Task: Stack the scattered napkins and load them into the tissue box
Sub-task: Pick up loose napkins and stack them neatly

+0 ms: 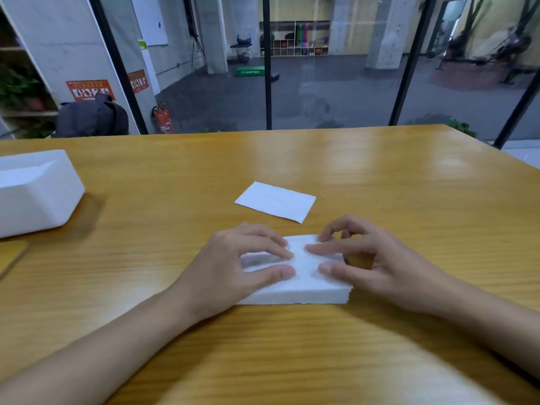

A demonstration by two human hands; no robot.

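Napkins are gathered into a thick white stack (304, 287), which lies flat on the table (409, 185) near its front edge. Both hands are set on the stack, close together but not touching each other.

The left hand (233, 258) is arched over the left end, with the bent fingertips and thumb resting on the top sheet. Whether a grip is taken there cannot be told, as the frame is blurred. The right hand (377, 258) is placed on the right end. Its forefinger and thumb are laid along the top, and its other fingers are curled down over the far edge, so that the stack is held.

One loose napkin (274, 201) is left flat on the table just beyond the stack, apart from it and turned at a slight angle.

The box (35, 194), white and rounded at the corners, is seen well to the left, cut off by the frame edge. A wooden slab (11, 255) is partly seen just in front of it.

Beyond the table a glass wall with black frames is seen, and through it a red extinguisher (161, 118).
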